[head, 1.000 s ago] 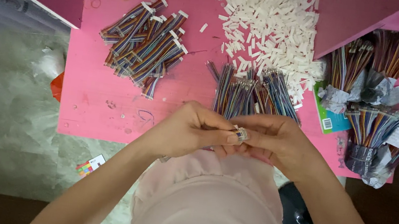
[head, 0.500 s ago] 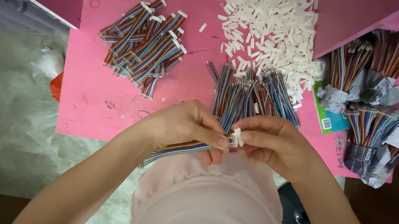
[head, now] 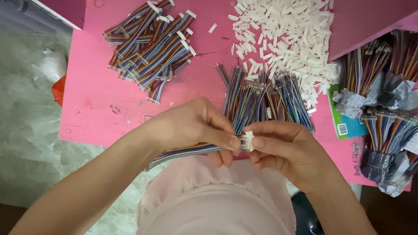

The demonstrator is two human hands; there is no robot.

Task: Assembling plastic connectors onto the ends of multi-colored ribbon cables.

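Observation:
My left hand (head: 194, 126) pinches the end of a flat multicoloured ribbon cable (head: 188, 151), which trails down and left under my palm. Against that cable end, my right hand (head: 286, 147) pinches a small white plastic connector (head: 248, 139). Both hands meet over the near edge of the pink table (head: 90, 106), just in front of a loose bunch of bare-ended ribbon cables (head: 263, 98).
A heap of several white connectors (head: 281, 29) lies at the back centre. A pile of cables with white ends fitted (head: 148, 43) sits at the back left. Bundles of wrapped cables (head: 389, 137) stand at the right. A black stool base (head: 307, 229) is below.
The ribbon cable's tail, hidden at first, now hangs out to the lower left of my left hand. The white connector sits more openly between my fingertips. Both hands stay in the same place.

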